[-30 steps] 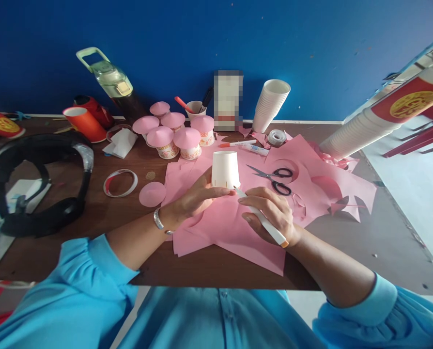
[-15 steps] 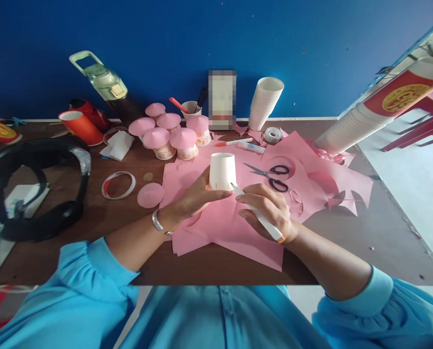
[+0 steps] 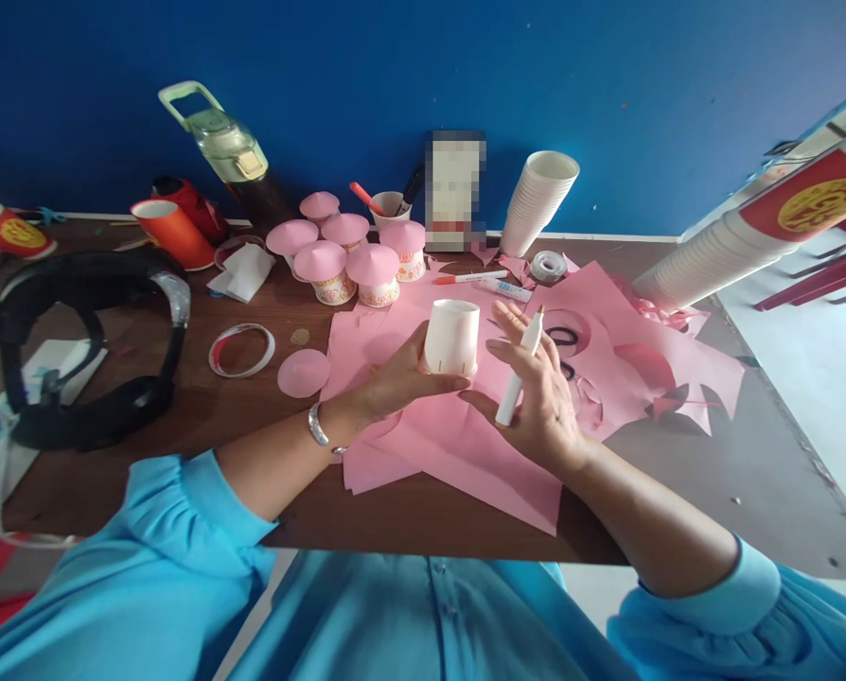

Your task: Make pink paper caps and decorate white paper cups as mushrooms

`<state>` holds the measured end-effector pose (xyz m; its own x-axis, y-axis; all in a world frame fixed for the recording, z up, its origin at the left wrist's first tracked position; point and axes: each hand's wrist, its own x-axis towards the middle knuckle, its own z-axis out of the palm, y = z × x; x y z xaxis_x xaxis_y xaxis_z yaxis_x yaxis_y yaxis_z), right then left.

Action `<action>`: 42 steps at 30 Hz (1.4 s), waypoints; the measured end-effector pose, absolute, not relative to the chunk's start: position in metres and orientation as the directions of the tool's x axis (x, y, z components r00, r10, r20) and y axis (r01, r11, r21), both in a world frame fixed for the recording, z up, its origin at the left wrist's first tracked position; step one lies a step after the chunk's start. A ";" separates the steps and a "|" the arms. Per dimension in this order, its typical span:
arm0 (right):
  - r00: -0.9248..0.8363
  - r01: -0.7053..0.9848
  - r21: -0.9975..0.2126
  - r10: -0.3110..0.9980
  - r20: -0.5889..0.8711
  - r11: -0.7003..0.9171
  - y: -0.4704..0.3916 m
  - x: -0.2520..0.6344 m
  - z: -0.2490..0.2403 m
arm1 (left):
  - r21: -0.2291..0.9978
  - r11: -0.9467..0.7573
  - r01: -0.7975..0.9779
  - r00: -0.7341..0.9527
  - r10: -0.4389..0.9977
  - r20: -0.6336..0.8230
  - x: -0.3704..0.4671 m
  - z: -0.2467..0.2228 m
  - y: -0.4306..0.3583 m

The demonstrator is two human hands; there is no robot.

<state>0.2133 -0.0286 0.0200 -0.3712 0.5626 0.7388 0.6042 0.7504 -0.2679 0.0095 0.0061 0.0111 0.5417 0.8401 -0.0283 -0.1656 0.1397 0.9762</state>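
My left hand (image 3: 409,374) is closed around a white paper cup (image 3: 452,336), which is turned upside down above the pink paper. A few short orange lines show on the cup's side near its lower rim. To the right of the cup, my right hand (image 3: 540,397) holds a white marker (image 3: 519,371) across its fingers, with the narrow end pointing up and away from me. The marker is apart from the cup. Behind my right hand lies a pair of scissors (image 3: 563,337), mostly hidden by the fingers. Pink paper sheets (image 3: 437,445) lie beneath both hands.
Several decorated cups with pink cone tops (image 3: 373,267) stand behind on the left. A tape roll (image 3: 242,350), a pink paper cone (image 3: 304,373) and a black headset (image 3: 89,350) lie left. Cup stacks (image 3: 540,199), a phone (image 3: 455,189) and a bottle (image 3: 231,161) stand near the wall.
My right hand has drawn the marker away from the cup and turned it, so it now points upward. The fingers have spread. My left hand still holds the cup.
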 end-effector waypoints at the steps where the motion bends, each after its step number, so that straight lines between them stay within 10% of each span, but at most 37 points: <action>1: -0.382 0.614 -0.266 0.575 0.724 0.743 -0.028 0.214 0.019 | 0.979 0.142 -0.144 0.550 0.834 -0.040 0.010 0.013 0.006; 42: -0.383 0.520 -0.329 0.559 0.736 0.789 -0.018 0.220 0.019 | 0.994 -0.047 -0.095 0.488 0.868 0.088 0.007 0.015 0.002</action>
<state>0.2202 -0.0183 0.0187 -0.3829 0.5587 0.7356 0.5196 0.7887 -0.3286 0.0073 0.0018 0.0150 0.4881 0.8684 0.0879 -0.0947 -0.0474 0.9944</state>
